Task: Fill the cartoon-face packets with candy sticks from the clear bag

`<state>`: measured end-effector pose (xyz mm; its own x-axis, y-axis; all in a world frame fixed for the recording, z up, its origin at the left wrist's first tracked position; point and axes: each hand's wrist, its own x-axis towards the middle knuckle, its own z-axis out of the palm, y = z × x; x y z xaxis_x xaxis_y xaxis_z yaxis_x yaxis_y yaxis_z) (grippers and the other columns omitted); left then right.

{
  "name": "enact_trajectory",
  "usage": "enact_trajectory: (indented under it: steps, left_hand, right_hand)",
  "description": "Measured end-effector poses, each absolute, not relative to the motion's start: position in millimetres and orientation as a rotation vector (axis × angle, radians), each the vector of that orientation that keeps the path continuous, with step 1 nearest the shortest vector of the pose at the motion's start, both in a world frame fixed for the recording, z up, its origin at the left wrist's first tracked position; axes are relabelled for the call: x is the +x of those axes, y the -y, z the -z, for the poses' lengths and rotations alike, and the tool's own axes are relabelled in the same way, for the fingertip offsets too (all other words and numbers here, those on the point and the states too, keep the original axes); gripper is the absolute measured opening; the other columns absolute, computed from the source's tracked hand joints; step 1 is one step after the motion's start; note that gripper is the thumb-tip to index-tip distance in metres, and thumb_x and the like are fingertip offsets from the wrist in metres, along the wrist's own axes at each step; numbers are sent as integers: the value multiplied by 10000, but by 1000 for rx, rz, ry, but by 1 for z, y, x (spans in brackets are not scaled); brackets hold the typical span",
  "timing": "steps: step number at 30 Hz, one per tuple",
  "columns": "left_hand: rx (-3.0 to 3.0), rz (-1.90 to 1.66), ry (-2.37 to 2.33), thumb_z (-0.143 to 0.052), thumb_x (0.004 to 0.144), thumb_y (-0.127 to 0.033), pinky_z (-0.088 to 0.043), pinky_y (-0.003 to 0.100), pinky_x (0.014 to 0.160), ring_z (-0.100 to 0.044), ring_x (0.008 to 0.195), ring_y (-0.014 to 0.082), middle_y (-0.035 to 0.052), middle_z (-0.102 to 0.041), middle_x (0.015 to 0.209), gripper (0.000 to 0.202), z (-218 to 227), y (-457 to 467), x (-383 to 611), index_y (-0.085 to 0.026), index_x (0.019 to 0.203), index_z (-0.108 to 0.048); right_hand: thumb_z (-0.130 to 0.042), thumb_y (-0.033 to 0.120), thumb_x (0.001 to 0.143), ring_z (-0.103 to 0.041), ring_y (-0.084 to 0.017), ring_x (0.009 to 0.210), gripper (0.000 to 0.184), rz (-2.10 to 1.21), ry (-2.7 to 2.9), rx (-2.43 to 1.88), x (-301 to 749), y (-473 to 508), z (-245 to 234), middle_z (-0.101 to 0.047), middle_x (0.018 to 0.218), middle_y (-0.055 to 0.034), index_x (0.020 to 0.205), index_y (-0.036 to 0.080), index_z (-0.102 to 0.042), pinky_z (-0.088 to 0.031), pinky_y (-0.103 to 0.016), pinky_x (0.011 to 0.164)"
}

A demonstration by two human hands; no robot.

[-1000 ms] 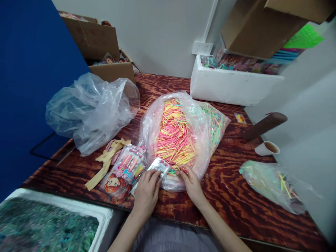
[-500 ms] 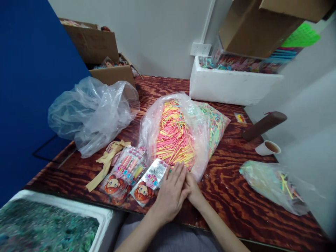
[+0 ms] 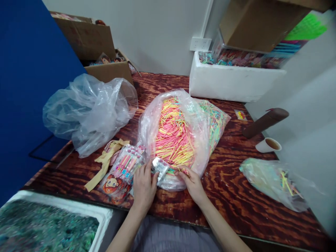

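A big clear bag (image 3: 181,136) full of thin pink, yellow and green sticks lies open in the middle of the wooden table (image 3: 225,182). My left hand (image 3: 143,187) grips a small printed packet (image 3: 159,167) at the bag's near edge. My right hand (image 3: 191,182) pinches a few coloured sticks (image 3: 183,170) at the bag's mouth, close to the packet. Just left of my left hand lies a pile of filled cartoon packets (image 3: 122,173).
A crumpled empty plastic bag (image 3: 89,110) and yellow strips (image 3: 106,159) lie at the left. A white foam box (image 3: 231,82) stands at the back, another foam tray (image 3: 55,224) near left. A paper cup (image 3: 267,144), brown tube (image 3: 265,122) and smaller stick bag (image 3: 270,183) sit right.
Half a second ago my left hand lay flat over my right beside the packet on the table. Now it has gone back left and lifted the packet, while my right hand pinches sticks.
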<state>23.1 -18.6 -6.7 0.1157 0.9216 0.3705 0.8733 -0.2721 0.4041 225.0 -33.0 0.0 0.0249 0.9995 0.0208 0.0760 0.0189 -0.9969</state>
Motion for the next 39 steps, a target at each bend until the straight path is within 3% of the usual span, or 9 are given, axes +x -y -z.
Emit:
enact_trajectory:
  steps: [4,9,11,16,21,28,32,35,39]
  left_hand:
    - [2209,-986,-1864,-535,893,-297,-478,419,802,-564,935,281,99,-568,988,426,5,18,24,-189,1301,-471]
    - [2151,-1045,-1779,-477,913,-209,-463,360,722,-561,823,228,53,-566,852,101,5,20,22,-199,956,-567]
    - [2144,-1044,-1735,-464,926,-202,-461,347,716,-566,808,212,46,-572,840,122,5,22,21,-205,863,-569]
    - [2160,-1088,-1695,-485,941,-228,-496,332,738,-617,820,199,52,-644,878,136,7,22,17,-197,953,-618]
    - [2167,-1175,-1683,-487,942,-216,-524,348,801,-667,900,208,81,-708,1009,242,13,22,13,-186,1152,-604]
    - [1720,-1276,-1563,-518,915,-279,-464,394,958,-620,1052,216,62,-687,1108,202,-11,25,9,-212,1001,-688]
    - [965,-1363,-1442,-675,790,-412,-493,277,794,-629,827,160,11,-691,865,242,-31,21,10,-189,884,-678]
    - [657,-1399,-1259,-751,700,-450,-464,202,665,-558,670,104,-30,-619,726,316,-38,19,13,-173,792,-631]
    - [714,-1325,-1236,-699,764,-455,-374,165,526,-417,544,71,-68,-472,611,331,-36,24,16,-175,696,-537]
  right_hand:
    - [-601,387,863,-657,-209,840,248,-1156,1142,-1273,226,28,1,-718,814,-30,984,196,-704,-498,-337,841]
    - [-579,376,870,-674,-212,836,263,-1069,1151,-1274,227,10,-6,-723,843,-42,1016,193,-698,-521,-341,810]
    - [-554,356,881,-676,-218,873,247,-970,1179,-1310,229,0,-12,-725,903,-55,1007,199,-698,-519,-352,833]
    - [-529,321,898,-646,-234,995,226,-740,1241,-1386,239,-11,-24,-721,1011,-77,974,205,-707,-470,-399,934]
    - [-545,300,906,-642,-215,1011,196,-1031,1142,-1185,237,5,-28,-723,1029,-62,969,213,-709,-457,-372,954]
    - [-584,293,884,-646,-211,955,174,-1239,1067,-1139,222,23,-23,-729,976,-51,942,211,-727,-469,-340,899]
    - [-569,280,897,-640,-210,976,183,-1237,1165,-1172,219,23,-19,-727,985,-45,961,218,-729,-448,-327,912]
    - [-563,260,902,-637,-204,981,181,-1214,1206,-1182,217,23,-17,-728,991,-35,972,232,-729,-437,-317,919]
    - [-557,260,906,-639,-206,978,195,-1190,1251,-1202,215,26,-16,-727,997,-37,992,235,-731,-436,-314,908]
